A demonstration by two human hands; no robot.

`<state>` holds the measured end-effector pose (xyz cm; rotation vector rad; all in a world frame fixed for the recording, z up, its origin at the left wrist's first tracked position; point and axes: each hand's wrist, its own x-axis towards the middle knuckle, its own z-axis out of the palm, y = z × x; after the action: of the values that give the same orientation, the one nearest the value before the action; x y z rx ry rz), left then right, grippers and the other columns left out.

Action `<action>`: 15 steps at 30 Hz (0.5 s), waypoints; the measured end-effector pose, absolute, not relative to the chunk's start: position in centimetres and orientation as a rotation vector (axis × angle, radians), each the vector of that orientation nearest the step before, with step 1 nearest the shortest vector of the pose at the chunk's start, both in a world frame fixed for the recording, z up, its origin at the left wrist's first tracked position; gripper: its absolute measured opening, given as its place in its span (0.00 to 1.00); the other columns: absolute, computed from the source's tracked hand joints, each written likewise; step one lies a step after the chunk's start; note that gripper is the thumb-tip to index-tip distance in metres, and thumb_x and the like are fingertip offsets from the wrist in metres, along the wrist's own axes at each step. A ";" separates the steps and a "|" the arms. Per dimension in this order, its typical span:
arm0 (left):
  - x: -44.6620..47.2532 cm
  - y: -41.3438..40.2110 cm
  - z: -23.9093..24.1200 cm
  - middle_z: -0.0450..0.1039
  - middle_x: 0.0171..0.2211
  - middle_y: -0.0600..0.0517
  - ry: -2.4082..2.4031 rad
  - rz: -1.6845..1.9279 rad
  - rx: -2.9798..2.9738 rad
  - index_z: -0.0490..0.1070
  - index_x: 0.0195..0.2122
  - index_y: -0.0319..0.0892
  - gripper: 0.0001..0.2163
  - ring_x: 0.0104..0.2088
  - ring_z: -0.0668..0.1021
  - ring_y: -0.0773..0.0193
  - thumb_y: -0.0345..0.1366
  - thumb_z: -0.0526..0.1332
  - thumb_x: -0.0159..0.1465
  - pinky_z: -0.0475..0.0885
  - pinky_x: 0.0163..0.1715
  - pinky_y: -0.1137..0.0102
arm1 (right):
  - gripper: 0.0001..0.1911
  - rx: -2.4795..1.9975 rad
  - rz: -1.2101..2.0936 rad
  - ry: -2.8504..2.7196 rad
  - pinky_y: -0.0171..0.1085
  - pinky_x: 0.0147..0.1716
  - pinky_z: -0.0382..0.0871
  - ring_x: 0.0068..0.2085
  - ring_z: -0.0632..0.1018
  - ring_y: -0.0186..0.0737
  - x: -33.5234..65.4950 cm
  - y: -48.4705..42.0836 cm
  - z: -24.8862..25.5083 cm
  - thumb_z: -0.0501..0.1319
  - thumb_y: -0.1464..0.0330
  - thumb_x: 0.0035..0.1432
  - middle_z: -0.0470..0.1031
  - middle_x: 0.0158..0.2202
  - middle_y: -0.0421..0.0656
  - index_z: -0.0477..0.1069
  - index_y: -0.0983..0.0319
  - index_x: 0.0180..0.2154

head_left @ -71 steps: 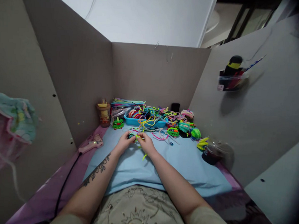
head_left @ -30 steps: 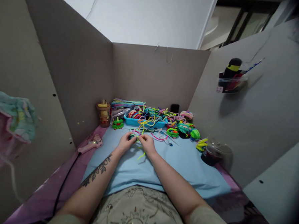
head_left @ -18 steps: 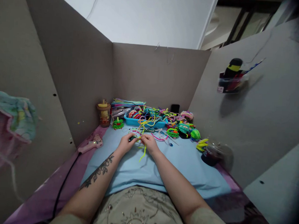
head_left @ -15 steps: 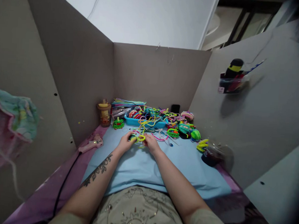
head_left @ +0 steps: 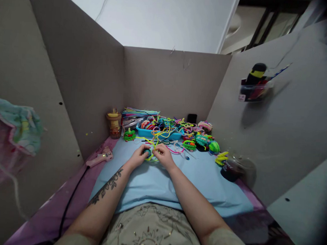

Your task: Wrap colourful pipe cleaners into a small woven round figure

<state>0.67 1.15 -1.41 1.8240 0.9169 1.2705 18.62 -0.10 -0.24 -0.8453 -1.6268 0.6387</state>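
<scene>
My left hand (head_left: 138, 157) is closed around a small teal and dark bundle of pipe cleaners (head_left: 147, 152), partly hidden by the thumb and fingers. Close beside it, my right hand (head_left: 165, 156) pinches a yellow pipe cleaner (head_left: 155, 144). Yellow strands stick up and to the left above both hands, and a yellow-green loop shows below the fingertips. Behind the hands, loose pink and white pipe cleaners (head_left: 175, 150) lie on the blue cloth (head_left: 154, 184).
At the back stands a blue tray (head_left: 162, 135) heaped with pipe cleaners. A green frog-like figure (head_left: 129, 135) and a tumbler (head_left: 114, 124) are left; a pink glue gun (head_left: 103, 157) lies nearer. Fuzzy figures (head_left: 201, 140) and a dark-based cup (head_left: 230, 171) sit right, between grey panels.
My right hand has moved slightly left, nearer my left hand. The yellow loop between them no longer shows as a ring, and a yellow strand now reaches out to the left.
</scene>
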 end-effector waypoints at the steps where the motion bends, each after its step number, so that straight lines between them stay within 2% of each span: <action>1: 0.6 1.0 -1.4 0.73 0.39 0.49 0.899 1.249 1.845 0.70 0.41 0.41 0.12 0.42 0.74 0.58 0.37 0.62 0.56 0.70 0.46 0.63 | 0.06 -0.854 0.617 -1.624 0.39 0.40 0.65 0.38 0.72 0.40 18.6 -0.1 -0.2 0.65 0.63 0.51 0.70 0.34 0.42 0.75 0.59 0.27; 9: 1.0 0.5 -1.3 0.73 0.46 0.46 0.826 1.211 1.954 0.68 0.45 0.42 0.15 0.49 0.75 0.55 0.36 0.63 0.57 0.69 0.50 0.61 | 0.08 -1.027 0.545 -1.630 0.47 0.54 0.56 0.49 0.69 0.46 19.2 1.1 -1.3 0.66 0.63 0.50 0.68 0.42 0.44 0.76 0.59 0.24; 12: 1.2 0.3 -1.3 0.73 0.46 0.45 0.840 1.229 1.998 0.66 0.46 0.42 0.15 0.48 0.75 0.56 0.34 0.62 0.57 0.70 0.50 0.60 | 0.09 -1.058 0.558 -1.654 0.48 0.55 0.56 0.50 0.68 0.47 19.1 1.7 -1.9 0.64 0.63 0.52 0.69 0.45 0.45 0.75 0.60 0.23; 15: 1.3 0.3 -1.4 0.71 0.45 0.45 0.907 1.270 2.034 0.65 0.47 0.42 0.16 0.47 0.75 0.57 0.33 0.61 0.57 0.70 0.49 0.61 | 0.10 -1.051 0.578 -1.670 0.46 0.53 0.59 0.48 0.69 0.45 18.8 2.1 -2.5 0.62 0.63 0.54 0.69 0.44 0.45 0.73 0.60 0.23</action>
<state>1.26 0.31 -1.37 2.0344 0.9069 1.2699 18.81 2.13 -2.49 -1.0505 -1.6701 0.5776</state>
